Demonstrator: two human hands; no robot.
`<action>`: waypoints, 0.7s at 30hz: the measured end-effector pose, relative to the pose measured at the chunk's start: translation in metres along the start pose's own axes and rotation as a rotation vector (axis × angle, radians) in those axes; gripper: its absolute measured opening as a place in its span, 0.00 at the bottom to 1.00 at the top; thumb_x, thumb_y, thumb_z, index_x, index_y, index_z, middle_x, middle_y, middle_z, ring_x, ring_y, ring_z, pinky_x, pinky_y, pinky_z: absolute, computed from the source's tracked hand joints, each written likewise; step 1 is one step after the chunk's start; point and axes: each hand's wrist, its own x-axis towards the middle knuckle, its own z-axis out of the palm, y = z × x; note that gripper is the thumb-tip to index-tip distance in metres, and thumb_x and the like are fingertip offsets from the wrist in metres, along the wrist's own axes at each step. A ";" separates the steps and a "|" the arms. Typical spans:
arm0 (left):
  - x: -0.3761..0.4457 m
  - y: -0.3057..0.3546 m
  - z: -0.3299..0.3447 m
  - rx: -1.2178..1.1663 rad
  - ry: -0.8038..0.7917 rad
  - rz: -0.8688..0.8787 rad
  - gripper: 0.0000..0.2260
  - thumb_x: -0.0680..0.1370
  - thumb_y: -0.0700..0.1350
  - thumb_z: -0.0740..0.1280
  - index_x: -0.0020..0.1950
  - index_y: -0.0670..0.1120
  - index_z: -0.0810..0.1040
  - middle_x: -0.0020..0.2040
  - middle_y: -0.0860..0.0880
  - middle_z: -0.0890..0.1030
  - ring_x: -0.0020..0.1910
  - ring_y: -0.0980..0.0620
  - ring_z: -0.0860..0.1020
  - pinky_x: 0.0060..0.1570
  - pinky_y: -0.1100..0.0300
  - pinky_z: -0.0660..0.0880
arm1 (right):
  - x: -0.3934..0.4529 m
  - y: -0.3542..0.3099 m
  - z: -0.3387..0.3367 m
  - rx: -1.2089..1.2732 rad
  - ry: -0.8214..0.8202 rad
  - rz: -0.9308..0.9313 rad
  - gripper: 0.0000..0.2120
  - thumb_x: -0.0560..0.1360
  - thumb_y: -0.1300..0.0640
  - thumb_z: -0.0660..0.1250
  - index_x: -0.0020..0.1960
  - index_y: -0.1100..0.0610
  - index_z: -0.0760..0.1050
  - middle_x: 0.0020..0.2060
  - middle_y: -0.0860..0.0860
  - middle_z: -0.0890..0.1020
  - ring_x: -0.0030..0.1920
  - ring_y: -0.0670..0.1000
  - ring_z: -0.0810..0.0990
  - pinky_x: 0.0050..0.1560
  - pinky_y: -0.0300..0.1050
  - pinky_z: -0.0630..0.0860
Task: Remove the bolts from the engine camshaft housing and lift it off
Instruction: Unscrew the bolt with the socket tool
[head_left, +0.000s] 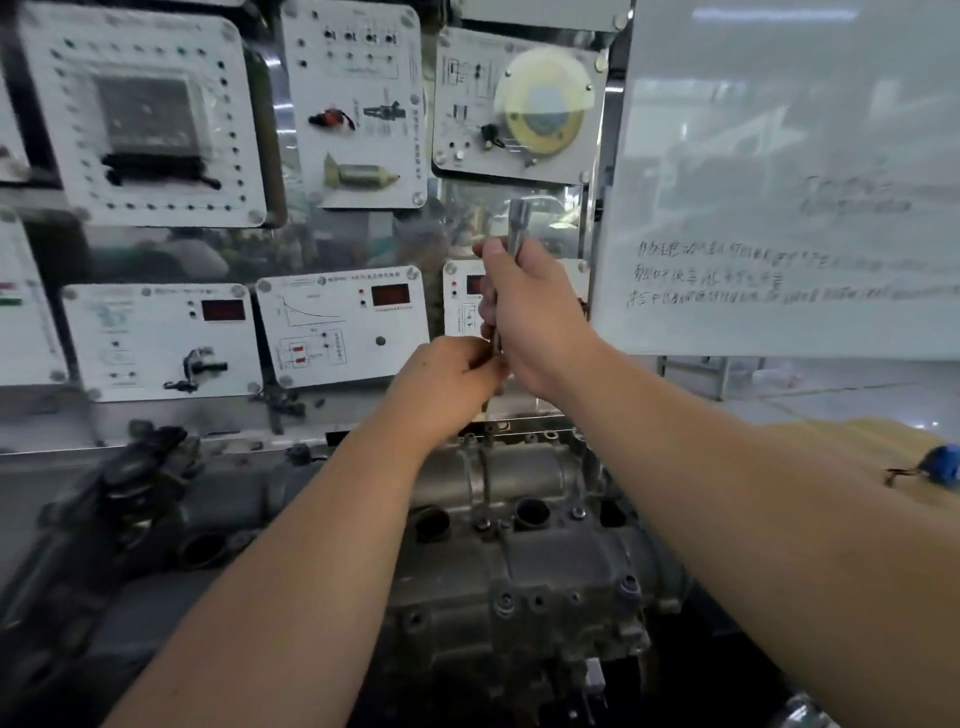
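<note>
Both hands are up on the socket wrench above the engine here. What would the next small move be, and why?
Probably pull the bolt free of the socket wrench: the right hand grips its shaft raised clear of the camshaft housing, while the left hand pinches at its lower end.

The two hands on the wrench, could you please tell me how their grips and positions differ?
The right hand sits higher, fingers wrapped round the upper shaft of the wrench, whose socket end sticks out above it. The left hand sits lower and nearer the housing, fingers curled at the shaft's lower end; whether they pinch a bolt there is hidden. The right comes in from the right side, the left from below. Both are bare and raised above the housing.
</note>
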 end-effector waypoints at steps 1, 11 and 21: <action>0.000 -0.002 -0.001 -0.013 -0.017 -0.024 0.11 0.81 0.50 0.65 0.43 0.49 0.84 0.39 0.52 0.85 0.40 0.54 0.83 0.45 0.53 0.78 | 0.001 0.003 0.003 -0.027 -0.015 -0.004 0.09 0.85 0.54 0.58 0.48 0.56 0.72 0.25 0.43 0.71 0.26 0.42 0.69 0.32 0.39 0.66; 0.001 -0.007 0.000 0.024 -0.082 -0.058 0.14 0.81 0.51 0.66 0.42 0.43 0.84 0.38 0.50 0.86 0.41 0.51 0.85 0.52 0.50 0.80 | 0.003 0.011 0.000 0.105 -0.116 0.106 0.09 0.86 0.57 0.56 0.51 0.56 0.73 0.28 0.46 0.69 0.27 0.44 0.66 0.32 0.39 0.65; 0.001 -0.013 -0.005 0.041 -0.088 -0.114 0.12 0.77 0.45 0.70 0.39 0.38 0.84 0.22 0.59 0.77 0.23 0.64 0.73 0.25 0.71 0.65 | 0.002 0.028 0.006 0.164 -0.132 0.132 0.09 0.86 0.56 0.57 0.51 0.55 0.74 0.30 0.50 0.65 0.30 0.47 0.60 0.34 0.43 0.59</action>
